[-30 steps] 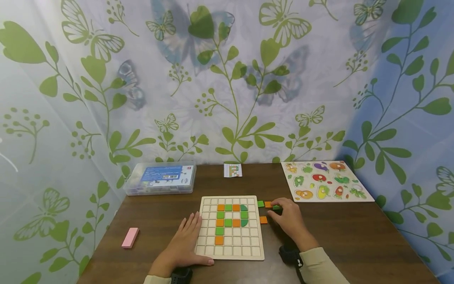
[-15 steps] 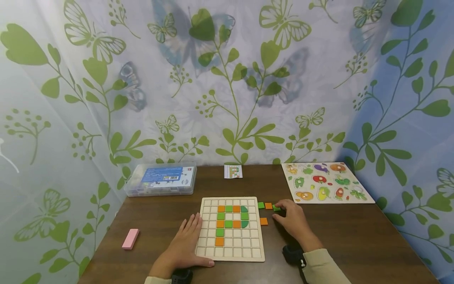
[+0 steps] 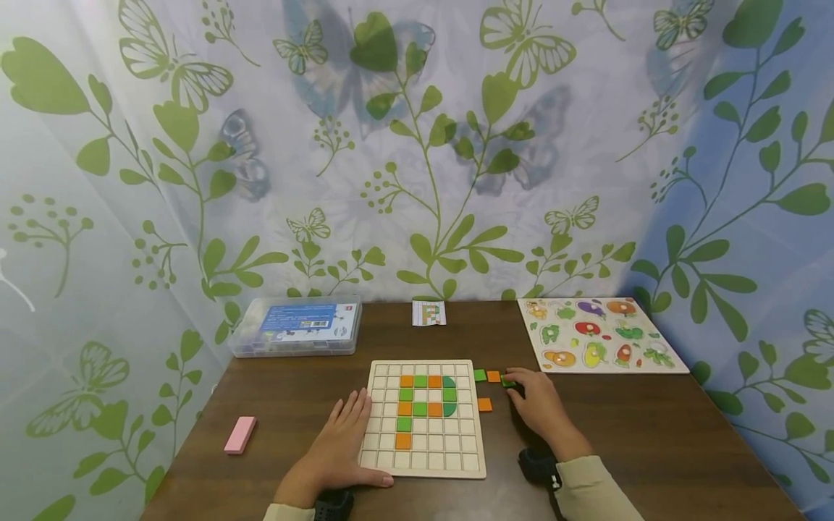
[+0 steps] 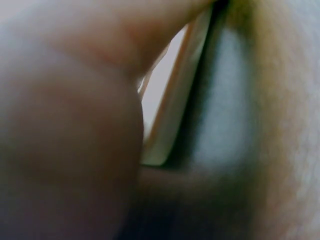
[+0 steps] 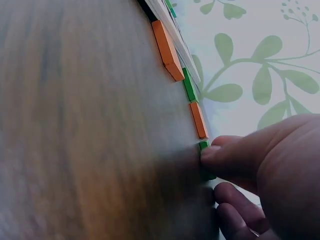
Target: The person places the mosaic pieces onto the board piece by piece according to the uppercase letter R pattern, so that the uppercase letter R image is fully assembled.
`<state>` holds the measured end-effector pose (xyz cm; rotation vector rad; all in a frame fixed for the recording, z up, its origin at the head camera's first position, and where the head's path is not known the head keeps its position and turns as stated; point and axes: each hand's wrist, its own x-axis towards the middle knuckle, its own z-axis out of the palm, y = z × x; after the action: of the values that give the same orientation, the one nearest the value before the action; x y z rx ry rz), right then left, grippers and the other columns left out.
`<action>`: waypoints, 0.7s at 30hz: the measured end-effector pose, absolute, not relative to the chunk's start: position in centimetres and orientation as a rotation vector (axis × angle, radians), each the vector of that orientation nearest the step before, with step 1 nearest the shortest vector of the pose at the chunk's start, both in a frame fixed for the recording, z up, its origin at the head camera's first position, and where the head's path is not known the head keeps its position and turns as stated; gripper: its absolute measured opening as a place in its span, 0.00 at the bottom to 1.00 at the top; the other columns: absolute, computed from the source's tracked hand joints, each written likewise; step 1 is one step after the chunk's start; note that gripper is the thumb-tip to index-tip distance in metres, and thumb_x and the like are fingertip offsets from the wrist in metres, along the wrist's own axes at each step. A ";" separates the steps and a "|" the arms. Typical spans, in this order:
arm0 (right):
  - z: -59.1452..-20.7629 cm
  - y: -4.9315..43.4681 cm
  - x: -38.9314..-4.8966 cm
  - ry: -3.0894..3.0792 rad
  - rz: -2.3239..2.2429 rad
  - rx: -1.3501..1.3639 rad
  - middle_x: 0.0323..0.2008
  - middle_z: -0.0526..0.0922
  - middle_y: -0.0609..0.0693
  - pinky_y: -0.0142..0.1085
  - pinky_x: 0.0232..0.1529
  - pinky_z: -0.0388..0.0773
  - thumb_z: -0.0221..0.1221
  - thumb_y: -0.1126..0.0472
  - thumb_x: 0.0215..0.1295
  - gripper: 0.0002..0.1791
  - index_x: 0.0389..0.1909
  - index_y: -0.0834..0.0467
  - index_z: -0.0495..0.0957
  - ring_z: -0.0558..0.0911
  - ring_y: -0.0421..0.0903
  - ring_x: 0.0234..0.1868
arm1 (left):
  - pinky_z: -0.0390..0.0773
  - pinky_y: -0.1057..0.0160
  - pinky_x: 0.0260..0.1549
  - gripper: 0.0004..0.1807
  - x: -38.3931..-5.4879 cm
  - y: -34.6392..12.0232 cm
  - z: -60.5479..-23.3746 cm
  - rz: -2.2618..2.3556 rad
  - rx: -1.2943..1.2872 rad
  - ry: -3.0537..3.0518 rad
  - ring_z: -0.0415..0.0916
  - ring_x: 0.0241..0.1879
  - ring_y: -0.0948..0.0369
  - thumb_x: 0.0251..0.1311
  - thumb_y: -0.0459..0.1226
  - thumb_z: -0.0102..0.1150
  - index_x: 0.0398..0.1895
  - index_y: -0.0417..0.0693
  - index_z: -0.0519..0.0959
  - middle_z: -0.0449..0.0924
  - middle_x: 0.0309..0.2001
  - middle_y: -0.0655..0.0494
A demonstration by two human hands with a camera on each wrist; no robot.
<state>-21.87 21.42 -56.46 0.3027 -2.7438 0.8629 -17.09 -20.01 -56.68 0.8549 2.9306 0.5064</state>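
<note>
A pale wooden grid board (image 3: 478, 463) lies on the table, with orange, green and teal tiles forming a letter P in its cells. My left hand (image 3: 335, 445) is spread flat at the board's lower left corner, fingers along the left edge and thumb by the bottom one. To the board's right, my right hand (image 3: 541, 407) pinches a green square tile (image 5: 204, 146) at the table surface. That tile ends a short row with an orange tile (image 3: 493, 376) and another green tile (image 3: 480, 375). Nearer me, a second orange tile (image 3: 485, 404) lies beside the board.
A printed pattern card (image 3: 428, 313) lies at the back of the table (image 3: 313, 391). Back left is a clear plastic case (image 3: 296, 327); back right, a vegetable puzzle board (image 3: 602, 334). A pink block (image 3: 240, 435) rests on the left. Patterned curtain (image 3: 417, 145) hangs behind.
My right hand has shifted slightly to the right, its thumb moving away from the orange tiles while the fingertips stay at the green tile. The left hand and board stay put.
</note>
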 end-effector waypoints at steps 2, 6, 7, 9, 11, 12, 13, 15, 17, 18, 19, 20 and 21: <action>-56.4 21.4 -21.7 -2.727 0.863 0.300 0.54 0.85 0.61 0.61 0.59 0.76 0.71 0.73 0.64 0.11 0.47 0.65 0.89 0.81 0.65 0.57 | 0.43 0.36 0.75 0.79 -17.0 -20.0 -56.6 0.519 0.861 2.932 0.42 0.81 0.39 0.45 0.82 0.61 0.82 0.29 0.51 0.46 0.82 0.34; -56.3 21.5 -21.6 -2.710 0.865 0.282 0.48 0.87 0.58 0.58 0.55 0.80 0.73 0.74 0.61 0.08 0.41 0.62 0.90 0.84 0.61 0.52 | 0.44 0.35 0.74 0.78 -16.9 -19.9 -56.4 0.526 0.868 2.932 0.42 0.80 0.38 0.45 0.81 0.62 0.82 0.28 0.51 0.46 0.82 0.33; -56.3 21.5 -21.6 -2.712 0.864 0.277 0.47 0.87 0.57 0.57 0.54 0.80 0.73 0.73 0.61 0.08 0.40 0.61 0.90 0.84 0.61 0.51 | 0.44 0.35 0.74 0.78 -16.9 -19.9 -56.4 0.525 0.868 2.931 0.42 0.80 0.38 0.45 0.81 0.62 0.82 0.28 0.51 0.46 0.82 0.33; -56.3 21.6 -21.5 -2.719 0.859 0.272 0.45 0.86 0.56 0.56 0.52 0.81 0.73 0.73 0.61 0.08 0.39 0.60 0.90 0.85 0.59 0.49 | 0.44 0.34 0.74 0.78 -16.9 -20.0 -56.4 0.519 0.871 2.929 0.42 0.80 0.38 0.46 0.81 0.62 0.82 0.28 0.50 0.45 0.82 0.33; -56.3 21.6 -21.5 -2.727 0.860 0.263 0.44 0.86 0.55 0.55 0.51 0.82 0.73 0.72 0.62 0.07 0.39 0.60 0.90 0.85 0.58 0.48 | 0.44 0.34 0.74 0.79 -16.9 -20.0 -56.4 0.516 0.873 2.929 0.42 0.80 0.38 0.45 0.81 0.62 0.82 0.28 0.50 0.45 0.82 0.33; -56.3 21.6 -21.4 -2.729 0.860 0.258 0.44 0.86 0.54 0.54 0.51 0.83 0.73 0.72 0.62 0.07 0.39 0.60 0.90 0.85 0.57 0.47 | 0.44 0.34 0.74 0.79 -16.9 -20.0 -56.4 0.517 0.873 2.930 0.42 0.81 0.38 0.45 0.81 0.62 0.82 0.28 0.50 0.45 0.82 0.33; -56.2 21.6 -21.4 -2.732 0.862 0.254 0.43 0.85 0.54 0.54 0.50 0.83 0.73 0.71 0.62 0.07 0.39 0.60 0.90 0.84 0.57 0.46 | 0.44 0.35 0.74 0.79 -16.9 -20.1 -56.5 0.514 0.874 2.932 0.42 0.81 0.38 0.45 0.81 0.62 0.82 0.28 0.50 0.45 0.82 0.33; -56.2 21.6 -21.3 -2.735 0.870 0.246 0.43 0.84 0.54 0.53 0.48 0.84 0.73 0.71 0.62 0.07 0.39 0.60 0.90 0.84 0.56 0.45 | 0.44 0.35 0.74 0.79 -16.9 -20.1 -56.6 0.509 0.875 2.936 0.42 0.81 0.39 0.45 0.81 0.62 0.82 0.28 0.50 0.45 0.82 0.33; -56.1 21.5 -21.3 -2.736 0.878 0.238 0.43 0.84 0.55 0.52 0.47 0.84 0.73 0.71 0.63 0.07 0.40 0.60 0.90 0.84 0.55 0.44 | 0.43 0.36 0.75 0.79 -17.0 -20.1 -56.7 0.502 0.872 2.938 0.41 0.81 0.40 0.45 0.81 0.61 0.82 0.29 0.50 0.45 0.82 0.34; -56.1 21.5 -21.3 -2.736 0.881 0.234 0.43 0.83 0.55 0.51 0.46 0.84 0.73 0.71 0.63 0.07 0.40 0.61 0.90 0.84 0.55 0.44 | 0.43 0.36 0.75 0.79 -17.0 -20.1 -56.8 0.498 0.869 2.939 0.41 0.81 0.40 0.45 0.82 0.61 0.82 0.30 0.50 0.45 0.82 0.35; -56.1 21.5 -21.2 -2.735 0.887 0.231 0.44 0.83 0.55 0.51 0.46 0.84 0.73 0.71 0.62 0.07 0.40 0.61 0.90 0.84 0.55 0.44 | 0.43 0.37 0.75 0.79 -17.0 -20.1 -56.9 0.492 0.868 2.940 0.41 0.81 0.41 0.45 0.82 0.60 0.83 0.30 0.50 0.44 0.82 0.35; -56.1 21.5 -21.2 -2.734 0.891 0.226 0.44 0.83 0.55 0.51 0.46 0.84 0.73 0.71 0.63 0.07 0.40 0.61 0.90 0.84 0.55 0.44 | 0.42 0.37 0.75 0.79 -17.0 -20.1 -56.9 0.487 0.866 2.939 0.40 0.81 0.41 0.44 0.82 0.60 0.83 0.30 0.49 0.44 0.83 0.36; -56.1 21.4 -21.1 -2.734 0.894 0.223 0.44 0.83 0.56 0.51 0.45 0.84 0.73 0.71 0.63 0.07 0.40 0.61 0.90 0.84 0.55 0.44 | 0.42 0.38 0.75 0.79 -17.1 -20.1 -56.9 0.481 0.864 2.938 0.40 0.81 0.42 0.44 0.83 0.59 0.83 0.31 0.49 0.44 0.83 0.36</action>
<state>-21.14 21.44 -56.08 0.2226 -2.7339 0.8935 -17.06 -20.12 -56.92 0.8642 2.9382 0.4814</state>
